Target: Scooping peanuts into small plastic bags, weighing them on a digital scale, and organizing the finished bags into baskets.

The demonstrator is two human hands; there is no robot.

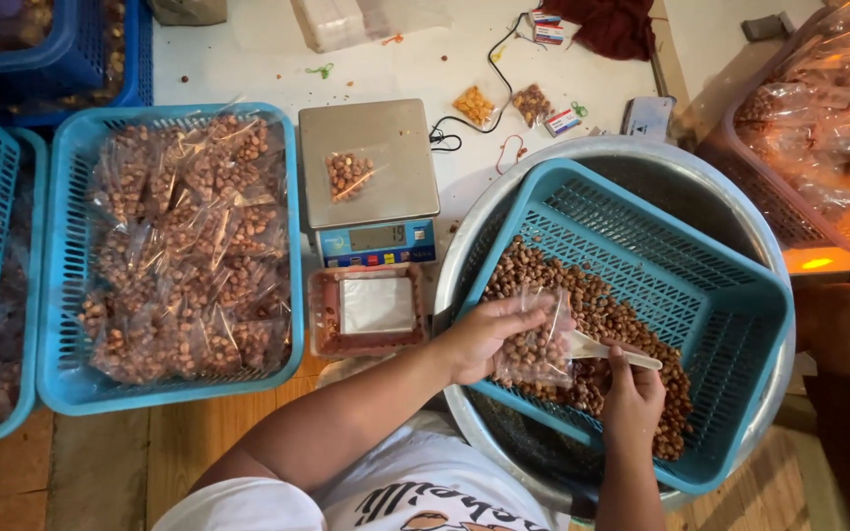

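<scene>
My left hand (pixel 484 334) holds a small clear plastic bag (pixel 538 352) partly filled with brown peanuts, over a tilted blue plastic basket (pixel 730 295). My right hand (pixel 632 393) grips a white plastic spoon (pixel 602 349) whose bowl reaches into the bag's mouth. Loose peanuts (pixel 602 305) fill the basket's lower left part. The basket rests inside a large metal basin (pixel 740 197).
A digital scale (pixel 366 162) carries one small bag of peanuts (pixel 349 175). A blue basket (pixel 61 295) on the left holds several packed peanut bags. A small red tray (pixel 366 313) sits below the scale. A pink basket (pixel 789 211) of bags stands at the upper right.
</scene>
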